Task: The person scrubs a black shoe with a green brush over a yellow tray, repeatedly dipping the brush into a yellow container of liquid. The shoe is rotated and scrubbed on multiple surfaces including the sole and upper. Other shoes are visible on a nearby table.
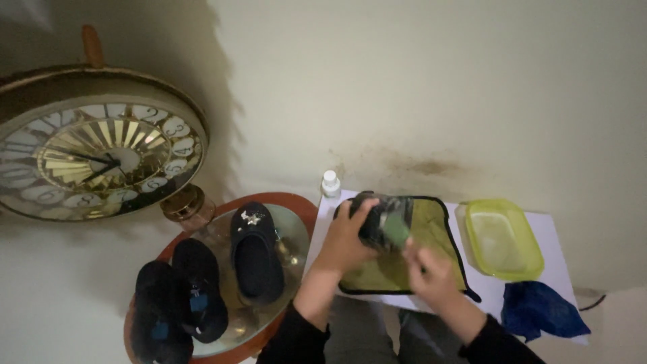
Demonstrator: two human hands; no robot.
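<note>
I am standing over the white sheet [539, 226], taking the yellow mat [431, 229] on it as my marker. Left of the mat, the round table [296, 205] is carrying three dark shoes: one slipper [256, 253] nearest the mat, two more [178, 303] farther left. Right of the mat the green tub [502, 237] is sitting, a blue cloth [539, 309] below it. A white bottle [330, 183] is standing at the mat's upper left corner.

Over the mat, my left hand [347, 236] is curling closed around a dark shoe [384, 219], holding it up. My right hand [428, 273] is pinching something green [397, 232] against the shoe. I judge I am mid-scrub; next calls for turning the shoe to a fresh side.
</note>
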